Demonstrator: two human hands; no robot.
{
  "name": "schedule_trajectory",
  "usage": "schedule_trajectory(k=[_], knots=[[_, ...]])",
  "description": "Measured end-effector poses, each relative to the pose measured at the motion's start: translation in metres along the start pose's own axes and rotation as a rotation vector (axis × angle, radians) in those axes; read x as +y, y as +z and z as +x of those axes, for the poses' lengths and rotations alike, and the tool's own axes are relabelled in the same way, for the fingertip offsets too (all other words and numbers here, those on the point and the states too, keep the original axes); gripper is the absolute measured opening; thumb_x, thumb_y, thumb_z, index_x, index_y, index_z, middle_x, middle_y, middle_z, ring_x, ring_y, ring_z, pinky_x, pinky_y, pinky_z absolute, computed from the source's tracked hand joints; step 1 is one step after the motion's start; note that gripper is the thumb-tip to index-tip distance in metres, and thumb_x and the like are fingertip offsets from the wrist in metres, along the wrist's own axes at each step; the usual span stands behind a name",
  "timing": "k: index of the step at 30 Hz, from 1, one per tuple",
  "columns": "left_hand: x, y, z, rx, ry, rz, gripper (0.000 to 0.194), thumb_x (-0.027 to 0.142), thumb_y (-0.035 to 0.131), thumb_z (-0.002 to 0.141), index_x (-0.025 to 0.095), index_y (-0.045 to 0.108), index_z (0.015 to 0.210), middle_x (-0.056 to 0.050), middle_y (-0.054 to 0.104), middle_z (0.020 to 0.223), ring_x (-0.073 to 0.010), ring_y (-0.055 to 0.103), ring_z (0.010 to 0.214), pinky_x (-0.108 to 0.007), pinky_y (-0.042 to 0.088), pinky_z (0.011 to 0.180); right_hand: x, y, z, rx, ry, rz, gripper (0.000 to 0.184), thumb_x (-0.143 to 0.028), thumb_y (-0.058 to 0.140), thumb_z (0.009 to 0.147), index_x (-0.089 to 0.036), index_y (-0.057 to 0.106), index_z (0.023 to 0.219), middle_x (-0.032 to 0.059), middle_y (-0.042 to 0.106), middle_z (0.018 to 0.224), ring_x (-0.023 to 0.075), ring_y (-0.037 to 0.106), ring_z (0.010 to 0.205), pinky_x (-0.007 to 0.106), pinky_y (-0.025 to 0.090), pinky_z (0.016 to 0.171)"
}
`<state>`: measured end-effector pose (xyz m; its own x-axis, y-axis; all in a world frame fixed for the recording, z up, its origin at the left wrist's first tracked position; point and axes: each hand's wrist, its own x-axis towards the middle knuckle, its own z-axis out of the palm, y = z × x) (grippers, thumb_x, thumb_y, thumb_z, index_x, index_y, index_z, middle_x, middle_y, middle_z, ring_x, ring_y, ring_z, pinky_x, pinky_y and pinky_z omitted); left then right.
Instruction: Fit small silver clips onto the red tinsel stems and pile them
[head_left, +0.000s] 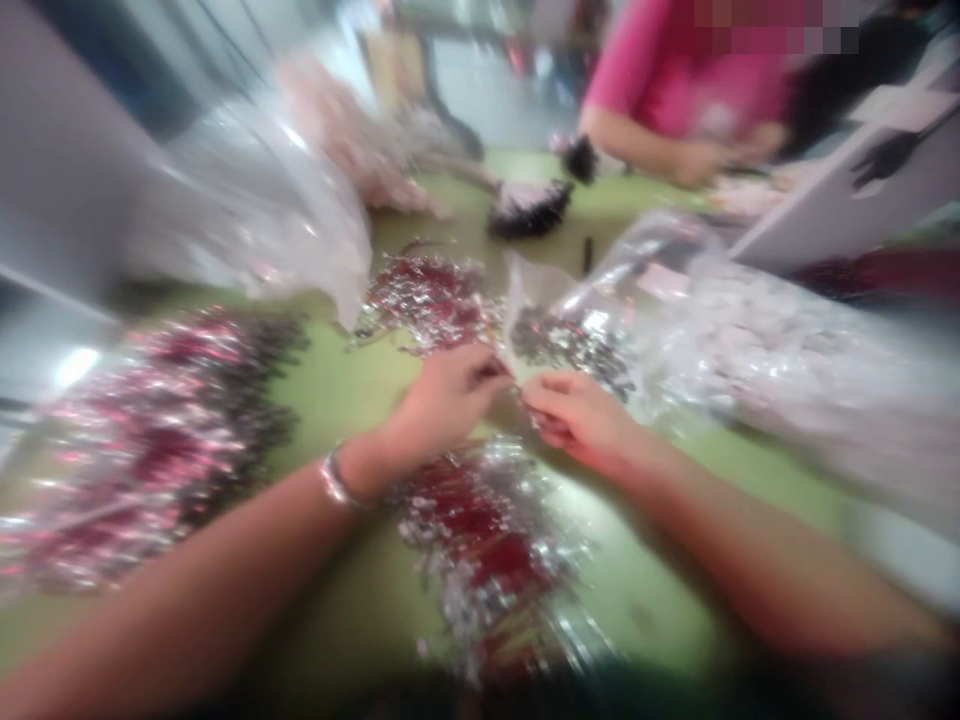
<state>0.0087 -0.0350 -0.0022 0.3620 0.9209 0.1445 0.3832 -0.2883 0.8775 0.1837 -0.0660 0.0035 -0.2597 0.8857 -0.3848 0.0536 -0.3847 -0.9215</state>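
The picture is blurred by motion. My left hand and my right hand meet over a green table, fingers curled in a pinch on something small that I cannot make out. A silver bangle circles my left wrist. Just below the hands lies a pile of red and silver shiny wrapped pieces. A second such pile lies just beyond them, next to a clear plastic bag holding more.
A big heap of pink and silver pieces fills the left. Clear plastic bags stand at the back left and right. A person in a pink shirt works at the far side. A dark bundle lies beyond.
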Motion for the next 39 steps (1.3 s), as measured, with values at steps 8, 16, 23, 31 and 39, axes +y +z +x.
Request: schedule_trajectory(k=[8, 16, 23, 31, 39], knots=[[-0.008, 0.003, -0.003, -0.003, 0.017, 0.042, 0.011, 0.024, 0.064, 0.081, 0.018, 0.068, 0.072, 0.0, 0.065, 0.067, -0.0116, 0.052, 0.06, -0.025, 0.037, 0.056, -0.012, -0.006, 0.0, 0.225, -0.265, -0.613, 0.014, -0.032, 0.061, 0.081, -0.021, 0.069, 0.081, 0.0004, 0.065, 0.07, 0.0128, 0.054, 0.062, 0.029, 0.041, 0.06], [-0.008, 0.01, -0.009, -0.021, 0.14, 0.172, 0.017, 0.01, 0.056, 0.075, 0.019, 0.065, 0.063, 0.001, 0.063, 0.066, -0.0108, 0.048, 0.057, -0.025, 0.035, 0.055, -0.002, 0.002, -0.002, 0.314, -0.552, -0.841, 0.014, -0.032, 0.057, 0.085, -0.023, 0.068, 0.083, 0.0005, 0.068, 0.076, 0.014, 0.056, 0.068, 0.03, 0.04, 0.067], [-0.018, 0.011, -0.004, -0.034, -0.116, -0.184, 0.01, 0.026, 0.066, 0.08, 0.019, 0.073, 0.08, -0.003, 0.072, 0.073, -0.0137, 0.065, 0.066, -0.026, 0.05, 0.062, -0.006, -0.001, 0.0, 0.442, -0.42, -0.447, 0.014, -0.034, 0.059, 0.082, -0.021, 0.064, 0.08, 0.0003, 0.066, 0.075, 0.014, 0.056, 0.066, 0.029, 0.042, 0.061], [-0.021, 0.005, 0.001, -0.102, -0.264, -0.537, 0.022, 0.037, 0.076, 0.076, 0.016, 0.072, 0.081, -0.005, 0.072, 0.072, -0.0124, 0.066, 0.063, -0.026, 0.052, 0.063, -0.005, -0.004, 0.003, 0.334, -0.34, -0.403, 0.023, -0.037, 0.062, 0.082, -0.021, 0.068, 0.098, -0.0031, 0.058, 0.065, 0.0115, 0.05, 0.057, 0.028, 0.04, 0.055], [-0.021, 0.005, 0.003, -0.022, -0.234, -0.652, 0.017, 0.031, 0.079, 0.073, 0.016, 0.071, 0.074, 0.0, 0.064, 0.064, -0.0065, 0.054, 0.056, -0.02, 0.042, 0.054, -0.004, 0.003, 0.003, 0.094, -0.253, -0.609, 0.02, -0.029, 0.06, 0.082, -0.02, 0.064, 0.065, -0.0029, 0.056, 0.06, 0.0105, 0.047, 0.058, 0.027, 0.037, 0.056]])
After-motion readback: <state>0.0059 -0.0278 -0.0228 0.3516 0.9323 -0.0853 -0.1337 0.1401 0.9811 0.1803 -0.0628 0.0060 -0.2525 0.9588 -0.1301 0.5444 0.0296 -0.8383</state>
